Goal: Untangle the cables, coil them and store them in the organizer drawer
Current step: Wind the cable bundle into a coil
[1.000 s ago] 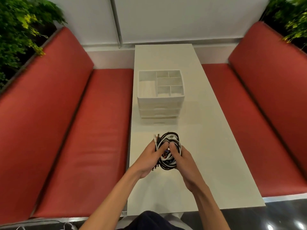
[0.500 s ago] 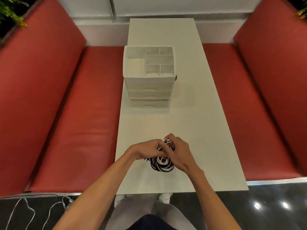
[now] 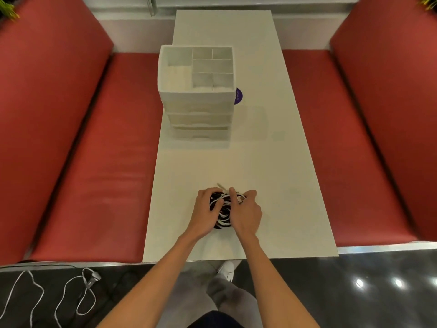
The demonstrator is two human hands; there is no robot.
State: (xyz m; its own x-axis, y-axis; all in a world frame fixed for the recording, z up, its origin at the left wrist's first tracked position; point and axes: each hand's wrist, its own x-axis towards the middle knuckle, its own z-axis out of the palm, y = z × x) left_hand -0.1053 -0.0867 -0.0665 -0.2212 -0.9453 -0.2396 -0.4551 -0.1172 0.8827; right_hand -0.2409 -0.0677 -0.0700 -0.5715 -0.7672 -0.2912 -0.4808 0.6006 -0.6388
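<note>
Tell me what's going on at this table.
A person stands at the near end of the white table, working on a tangled bundle of black and white cables. The left hand grips its left side; the right hand pinches strands on top. The organizer sits farther up, drawers shut.

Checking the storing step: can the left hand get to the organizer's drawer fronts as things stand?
Probably yes: only bare table lies between the left hand and the organizer, drawer fronts facing it. But it grips the cable bundle, and the drawers look closed.
</note>
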